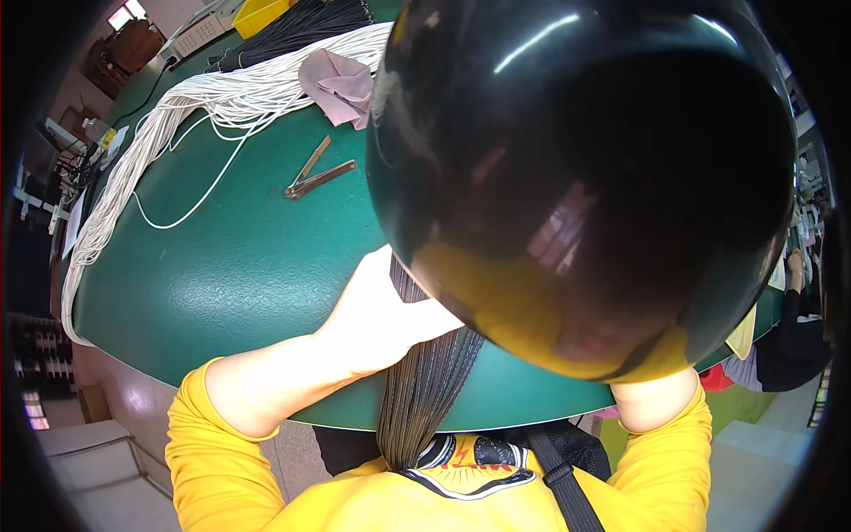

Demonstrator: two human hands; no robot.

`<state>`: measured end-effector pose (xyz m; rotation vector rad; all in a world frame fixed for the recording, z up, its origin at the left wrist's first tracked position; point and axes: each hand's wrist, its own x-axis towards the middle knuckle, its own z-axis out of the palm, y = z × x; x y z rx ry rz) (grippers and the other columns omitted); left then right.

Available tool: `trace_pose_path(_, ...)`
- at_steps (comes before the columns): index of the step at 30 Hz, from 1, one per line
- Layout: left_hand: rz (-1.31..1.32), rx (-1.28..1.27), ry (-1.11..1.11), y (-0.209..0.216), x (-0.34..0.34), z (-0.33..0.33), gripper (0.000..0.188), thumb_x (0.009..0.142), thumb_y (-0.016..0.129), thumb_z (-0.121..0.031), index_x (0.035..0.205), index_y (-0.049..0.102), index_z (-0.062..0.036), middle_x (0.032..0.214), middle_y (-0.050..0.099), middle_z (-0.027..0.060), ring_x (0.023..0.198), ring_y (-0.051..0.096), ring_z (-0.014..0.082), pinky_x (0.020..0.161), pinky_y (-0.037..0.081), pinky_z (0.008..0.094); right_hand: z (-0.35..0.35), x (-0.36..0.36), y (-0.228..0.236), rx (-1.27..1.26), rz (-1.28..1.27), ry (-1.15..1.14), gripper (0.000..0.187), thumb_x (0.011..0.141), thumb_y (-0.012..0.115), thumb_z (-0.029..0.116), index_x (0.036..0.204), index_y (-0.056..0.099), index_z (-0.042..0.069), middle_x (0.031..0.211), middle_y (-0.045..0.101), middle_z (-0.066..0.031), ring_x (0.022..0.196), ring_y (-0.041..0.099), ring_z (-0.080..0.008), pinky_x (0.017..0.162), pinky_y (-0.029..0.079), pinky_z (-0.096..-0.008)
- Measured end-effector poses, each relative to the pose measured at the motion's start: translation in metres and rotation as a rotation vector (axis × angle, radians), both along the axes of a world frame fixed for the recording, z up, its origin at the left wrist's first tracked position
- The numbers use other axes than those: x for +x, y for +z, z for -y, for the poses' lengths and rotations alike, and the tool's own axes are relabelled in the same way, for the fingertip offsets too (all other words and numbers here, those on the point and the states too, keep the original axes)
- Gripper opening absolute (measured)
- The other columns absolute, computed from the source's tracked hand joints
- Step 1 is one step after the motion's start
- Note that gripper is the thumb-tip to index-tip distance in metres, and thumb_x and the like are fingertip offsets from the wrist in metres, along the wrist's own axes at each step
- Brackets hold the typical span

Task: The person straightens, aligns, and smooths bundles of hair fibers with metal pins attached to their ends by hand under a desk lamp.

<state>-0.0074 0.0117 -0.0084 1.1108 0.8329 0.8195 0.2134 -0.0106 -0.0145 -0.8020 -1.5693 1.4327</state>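
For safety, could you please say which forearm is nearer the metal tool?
Left: the left forearm lies below the tool; the right forearm, farther right, runs behind the black dome.

yellow top | gathered yellow sleeves | red-black-white chest print | black buckled strap

Left hand wrapped round a bundle of dark strands, thumb across its front; lower end hangs past the desk edge before a yellow top. Right hand hidden behind a large glossy black dome; its forearm shows. Green desk: V-shaped metal tool left of dome, white cables beyond, mauve cloth against them. Yellow tray, far end.
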Motion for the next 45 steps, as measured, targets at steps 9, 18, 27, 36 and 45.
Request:
trace_pose_path(9, -0.031, 0.057, -0.125, -0.001, -0.002, 0.0, 0.03, 0.068, 0.065, -0.008, 0.095, 0.055, 0.0006, 0.09, 0.059, 0.0063, 0.083, 0.054, 0.0129, 0.076, 0.042, 0.0266, 0.005, 0.002, 0.0, -0.023, -0.035, -0.009, 0.042, 0.08, 0.052, 0.009, 0.119, 0.039, 0.002, 0.116, 0.045, -0.0127, 0.103, 0.046, -0.0211, 0.09, 0.037, -0.0319)
trace_pose_path(18, 0.011, -0.077, -0.08, 0.0, -0.001, 0.0, 0.031, 0.068, 0.065, -0.008, 0.096, 0.055, 0.0011, 0.091, 0.059, 0.0068, 0.085, 0.054, 0.0135, 0.078, 0.042, 0.0268, 0.002, 0.004, 0.001, -0.042, -0.063, -0.009, 0.042, 0.08, 0.051, 0.01, 0.119, 0.039, 0.002, 0.116, 0.045, -0.0127, 0.104, 0.045, -0.0211, 0.09, 0.037, -0.0319)
trace_pose_path(27, 0.074, -0.032, -0.038, -0.004, 0.0, 0.002, 0.032, 0.067, 0.065, -0.007, 0.096, 0.055, 0.0014, 0.092, 0.059, 0.0079, 0.084, 0.055, 0.0144, 0.077, 0.043, 0.0271, 0.002, 0.0, 0.001, -0.06, -0.098, -0.017, 0.041, 0.08, 0.051, 0.01, 0.119, 0.039, 0.002, 0.116, 0.045, -0.0127, 0.104, 0.045, -0.021, 0.09, 0.037, -0.032)
trace_pose_path(36, -0.096, 0.036, -0.129, -0.002, -0.002, 0.0, 0.033, 0.067, 0.066, -0.008, 0.096, 0.055, 0.0011, 0.091, 0.059, 0.0075, 0.085, 0.055, 0.0139, 0.076, 0.043, 0.0268, 0.0, -0.001, 0.003, -0.077, -0.13, -0.017, 0.041, 0.081, 0.05, 0.01, 0.12, 0.038, 0.003, 0.116, 0.045, -0.0126, 0.104, 0.045, -0.021, 0.09, 0.037, -0.0321)
trace_pose_path(45, -0.095, 0.036, -0.087, -0.003, -0.002, 0.0, 0.031, 0.067, 0.065, -0.009, 0.095, 0.056, 0.0013, 0.089, 0.06, 0.0077, 0.083, 0.055, 0.0134, 0.074, 0.044, 0.0265, 0.005, 0.0, 0.004, -0.092, -0.155, -0.017, 0.041, 0.081, 0.05, 0.011, 0.12, 0.038, 0.003, 0.117, 0.045, -0.0126, 0.105, 0.045, -0.0209, 0.091, 0.037, -0.0321)
